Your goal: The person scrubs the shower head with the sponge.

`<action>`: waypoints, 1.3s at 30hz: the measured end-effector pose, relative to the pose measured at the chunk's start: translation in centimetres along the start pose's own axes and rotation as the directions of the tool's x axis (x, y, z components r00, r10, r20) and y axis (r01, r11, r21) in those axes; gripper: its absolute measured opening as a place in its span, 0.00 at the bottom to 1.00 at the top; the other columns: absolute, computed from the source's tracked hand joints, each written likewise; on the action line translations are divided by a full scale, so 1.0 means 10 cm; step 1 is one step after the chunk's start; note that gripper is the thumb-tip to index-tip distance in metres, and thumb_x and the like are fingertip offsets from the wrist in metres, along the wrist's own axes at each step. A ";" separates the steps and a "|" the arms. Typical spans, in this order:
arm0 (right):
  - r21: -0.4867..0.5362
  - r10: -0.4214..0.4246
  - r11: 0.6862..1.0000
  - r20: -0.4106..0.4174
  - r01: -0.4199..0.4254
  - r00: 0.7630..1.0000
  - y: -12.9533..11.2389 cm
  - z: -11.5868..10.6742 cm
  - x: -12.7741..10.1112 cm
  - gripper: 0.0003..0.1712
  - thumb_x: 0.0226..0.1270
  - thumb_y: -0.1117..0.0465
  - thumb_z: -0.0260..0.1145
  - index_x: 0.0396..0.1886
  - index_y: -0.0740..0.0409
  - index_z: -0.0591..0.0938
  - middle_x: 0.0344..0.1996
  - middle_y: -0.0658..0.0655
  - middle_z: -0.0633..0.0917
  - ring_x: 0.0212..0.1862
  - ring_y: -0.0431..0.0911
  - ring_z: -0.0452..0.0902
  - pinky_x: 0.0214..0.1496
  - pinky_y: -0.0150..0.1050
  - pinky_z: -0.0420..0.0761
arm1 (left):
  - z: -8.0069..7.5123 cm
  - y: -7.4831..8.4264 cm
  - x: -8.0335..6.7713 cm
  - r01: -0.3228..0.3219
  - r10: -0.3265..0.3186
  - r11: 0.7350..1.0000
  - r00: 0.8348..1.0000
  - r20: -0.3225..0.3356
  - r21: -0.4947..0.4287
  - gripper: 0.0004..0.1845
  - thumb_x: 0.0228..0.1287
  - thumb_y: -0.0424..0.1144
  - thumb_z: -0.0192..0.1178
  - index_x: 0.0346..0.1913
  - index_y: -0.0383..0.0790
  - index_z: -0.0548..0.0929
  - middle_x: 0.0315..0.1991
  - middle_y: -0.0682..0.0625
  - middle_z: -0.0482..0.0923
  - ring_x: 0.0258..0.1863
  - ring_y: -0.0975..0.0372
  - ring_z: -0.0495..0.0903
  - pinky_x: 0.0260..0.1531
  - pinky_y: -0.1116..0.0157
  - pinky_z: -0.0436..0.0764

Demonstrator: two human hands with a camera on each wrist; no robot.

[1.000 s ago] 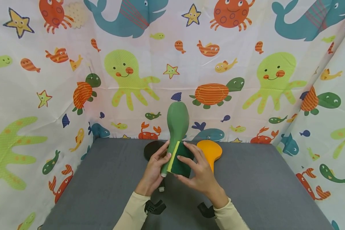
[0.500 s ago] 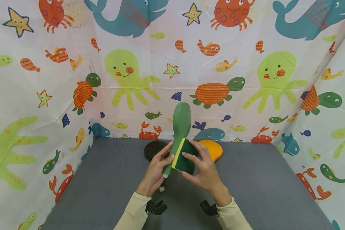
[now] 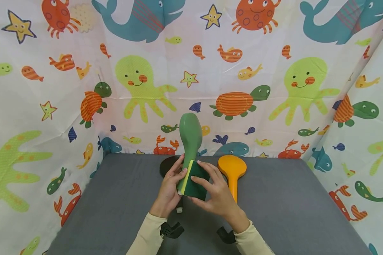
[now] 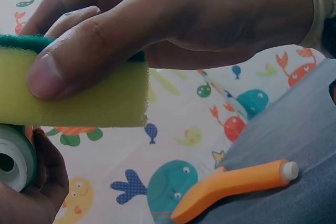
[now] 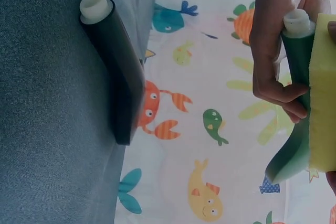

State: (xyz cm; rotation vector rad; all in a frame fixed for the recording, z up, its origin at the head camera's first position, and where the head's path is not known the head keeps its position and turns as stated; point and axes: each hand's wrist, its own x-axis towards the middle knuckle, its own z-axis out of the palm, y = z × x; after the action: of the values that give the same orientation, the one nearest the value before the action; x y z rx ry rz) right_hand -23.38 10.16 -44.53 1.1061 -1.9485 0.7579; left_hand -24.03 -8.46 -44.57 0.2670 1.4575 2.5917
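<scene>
My left hand grips the handle of a green shower head, held up above the table with its broad head at the top. A yellow sponge with a dark green scouring side is in my right hand, pinched between thumb and fingers. The sponge's yellow face lies along the handle in the right wrist view. From the left wrist, the white hollow end of the green shower head shows just below the sponge. The shower head's front face is turned away.
Behind my left hand a black shower head lies on the grey table, partly hidden. An orange shower head lies to the right. A white curtain printed with sea animals encloses the back and sides.
The green shower head and sponge swung slightly right, then back left. The sponge now sits lower along the handle, near its white end. Both hands keep their grip.
</scene>
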 end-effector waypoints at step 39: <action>-0.041 0.039 0.998 0.005 -0.039 0.999 0.00 -0.23 -0.03 0.31 0.62 0.34 0.63 0.55 0.48 0.81 0.67 0.64 0.71 0.65 0.56 0.68 0.59 0.54 0.79 | 0.07 0.06 -0.10 -0.001 -0.009 0.995 0.995 0.097 0.103 0.35 0.71 0.34 0.57 0.77 0.53 0.58 0.58 0.49 0.70 0.56 0.62 0.78 0.52 0.68 0.81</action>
State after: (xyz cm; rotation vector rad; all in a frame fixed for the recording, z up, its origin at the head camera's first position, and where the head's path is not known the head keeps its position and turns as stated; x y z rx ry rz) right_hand -22.56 12.11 -43.51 1.0499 -1.9863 0.7336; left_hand -22.87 -8.39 -43.81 0.3971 1.5570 2.4662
